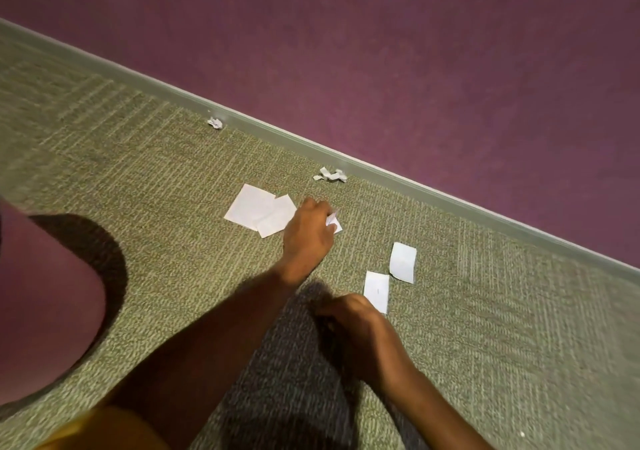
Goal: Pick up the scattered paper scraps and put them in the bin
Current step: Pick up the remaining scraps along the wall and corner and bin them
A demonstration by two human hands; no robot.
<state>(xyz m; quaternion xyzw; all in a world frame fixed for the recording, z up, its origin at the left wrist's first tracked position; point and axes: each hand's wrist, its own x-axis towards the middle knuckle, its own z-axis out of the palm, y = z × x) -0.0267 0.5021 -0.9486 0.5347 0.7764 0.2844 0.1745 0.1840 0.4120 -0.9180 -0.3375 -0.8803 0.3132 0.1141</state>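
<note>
- While the left hand (306, 231) reaches out over the carpet (138, 179), its fingers pinch a small white scrap (333, 223).
- Two flat overlapping sheets (263, 214) lie just left of that hand.
- The right hand (353, 321) hangs curled, knuckles up; whether it holds anything cannot be told.
- Two flat scraps (389, 276) lie just beyond it.
- Crumpled scraps (330, 175) sit beyond the left hand, against the baseboard (450, 195).

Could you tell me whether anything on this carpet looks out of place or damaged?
Yes: white paper litters the carpet. Two crumpled scraps lie by the baseboard, and flat sheets lie nearer the person. The left hand is closed on another scrap.
</note>
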